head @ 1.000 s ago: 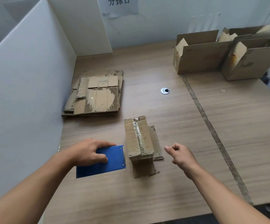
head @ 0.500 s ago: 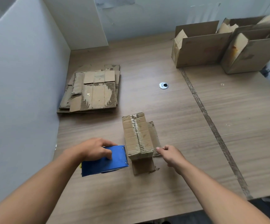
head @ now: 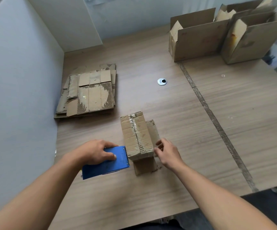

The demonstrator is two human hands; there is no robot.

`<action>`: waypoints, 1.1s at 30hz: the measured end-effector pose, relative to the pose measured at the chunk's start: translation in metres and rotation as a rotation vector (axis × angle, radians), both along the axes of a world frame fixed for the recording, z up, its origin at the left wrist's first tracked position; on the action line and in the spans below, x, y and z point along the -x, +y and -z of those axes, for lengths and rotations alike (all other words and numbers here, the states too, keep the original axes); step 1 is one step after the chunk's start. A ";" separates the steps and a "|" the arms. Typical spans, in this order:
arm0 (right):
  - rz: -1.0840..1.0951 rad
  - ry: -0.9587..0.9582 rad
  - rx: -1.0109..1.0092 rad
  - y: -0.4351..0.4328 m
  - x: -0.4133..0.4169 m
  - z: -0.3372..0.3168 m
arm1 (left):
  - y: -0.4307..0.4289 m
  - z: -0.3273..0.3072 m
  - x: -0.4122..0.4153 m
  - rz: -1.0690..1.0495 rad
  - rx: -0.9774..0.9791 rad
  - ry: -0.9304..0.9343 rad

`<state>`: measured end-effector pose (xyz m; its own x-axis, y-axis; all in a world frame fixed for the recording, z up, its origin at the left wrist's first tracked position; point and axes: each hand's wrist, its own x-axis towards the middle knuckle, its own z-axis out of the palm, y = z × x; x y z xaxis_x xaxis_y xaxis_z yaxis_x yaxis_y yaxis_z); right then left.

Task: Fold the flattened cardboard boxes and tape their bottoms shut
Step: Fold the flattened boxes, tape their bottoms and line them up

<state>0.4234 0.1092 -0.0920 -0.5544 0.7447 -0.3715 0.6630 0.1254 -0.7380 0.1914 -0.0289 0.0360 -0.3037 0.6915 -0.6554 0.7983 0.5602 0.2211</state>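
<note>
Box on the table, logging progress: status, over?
Left hand on blue tape dispenser. Right hand at small box, bottom seam up. Nothing in the way.

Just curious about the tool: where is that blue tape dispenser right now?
Near the table's front edge, the blue tape dispenser sits under the left hand, touching the small cardboard box.

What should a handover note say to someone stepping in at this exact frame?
Left hand: gripping the blue tape dispenser, held against the small box.
Right hand: fingers loosely curled at the box's right side; contact unclear.
The box stands bottom-up near the front of the table, seam already showing tape.
Flattened stack waits back left; three folded boxes stand back right.
Left: finish this bottom if needed, then fold and tape the stack.
</note>
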 end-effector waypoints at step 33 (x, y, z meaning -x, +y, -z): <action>-0.021 -0.035 -0.006 -0.028 -0.010 0.006 | 0.000 0.004 0.004 0.048 0.033 0.032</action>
